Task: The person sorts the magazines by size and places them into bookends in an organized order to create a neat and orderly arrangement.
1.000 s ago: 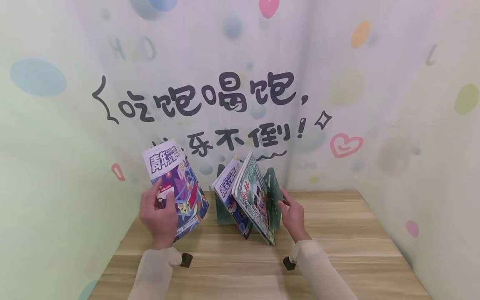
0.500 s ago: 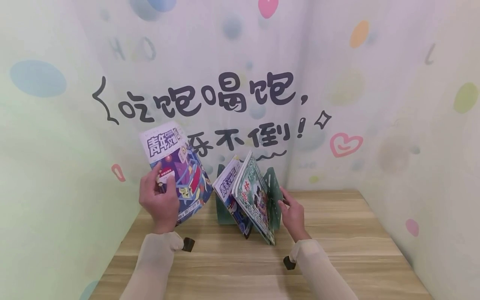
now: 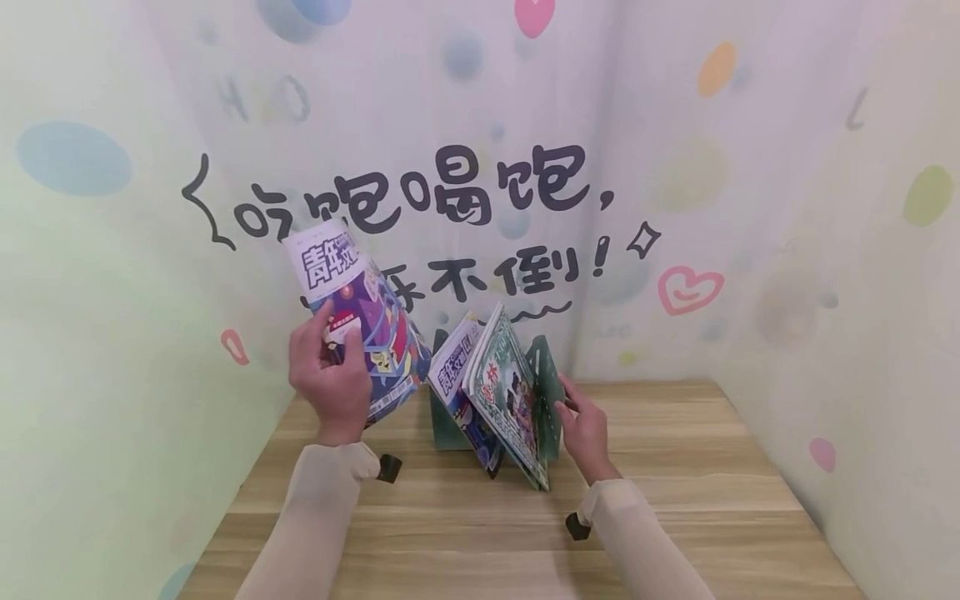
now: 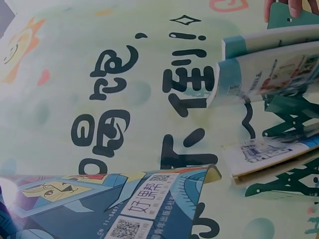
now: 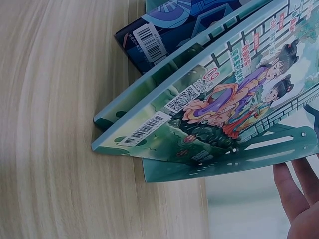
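Note:
My left hand (image 3: 330,375) holds up a purple-and-blue magazine (image 3: 360,308), thumb on its cover; the cover is bowed. It hangs above the table, left of a green bookend (image 3: 545,392) with folding lattice bars. In the left wrist view the magazine (image 4: 139,204) shows at the bottom, the fingers out of frame. A matching purple magazine (image 3: 453,379) and green-covered magazines (image 3: 510,392) lean to the left between the bookend's plates. My right hand (image 3: 587,429) holds the bookend's right plate at its edge; fingers (image 5: 289,191) meet it from outside in the right wrist view.
The wooden table (image 3: 495,542) carries the bookend toward its back edge. Behind it stands a white wall (image 3: 780,208) with black lettering and coloured spots. Black wrist devices (image 3: 388,468) stick out from the sleeves.
My left hand has risen with its magazine and shifted slightly right toward the bookend. The magazine has bowed more. My right hand and the bookend stay in place.

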Motion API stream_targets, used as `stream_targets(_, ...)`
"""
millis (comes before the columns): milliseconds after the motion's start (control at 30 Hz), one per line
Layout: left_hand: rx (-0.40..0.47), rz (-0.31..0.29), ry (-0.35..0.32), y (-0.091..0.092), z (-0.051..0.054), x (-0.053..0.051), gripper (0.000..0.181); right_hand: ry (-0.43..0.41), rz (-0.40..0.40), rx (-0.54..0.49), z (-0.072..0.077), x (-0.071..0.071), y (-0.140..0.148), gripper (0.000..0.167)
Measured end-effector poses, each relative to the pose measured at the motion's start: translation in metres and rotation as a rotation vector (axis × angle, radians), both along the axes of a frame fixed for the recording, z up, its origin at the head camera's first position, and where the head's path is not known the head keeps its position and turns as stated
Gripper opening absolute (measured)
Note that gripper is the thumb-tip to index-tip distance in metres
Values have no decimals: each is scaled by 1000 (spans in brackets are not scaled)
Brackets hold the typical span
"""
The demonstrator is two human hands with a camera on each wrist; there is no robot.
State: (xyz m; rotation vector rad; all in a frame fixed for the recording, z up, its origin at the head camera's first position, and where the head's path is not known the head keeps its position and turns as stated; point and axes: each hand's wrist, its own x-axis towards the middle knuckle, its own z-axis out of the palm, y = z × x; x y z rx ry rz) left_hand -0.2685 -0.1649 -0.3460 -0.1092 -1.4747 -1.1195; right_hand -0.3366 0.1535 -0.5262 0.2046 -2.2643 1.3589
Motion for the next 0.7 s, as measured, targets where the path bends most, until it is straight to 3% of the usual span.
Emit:
stream_targets(267,-22,-6,0,15,0,-4,38,-1,4,-6,0,1,1,49)
stream_targets(700,-30,-21,-29,32,-29,-16,39,-8,-8,2,-1,1,1,49)
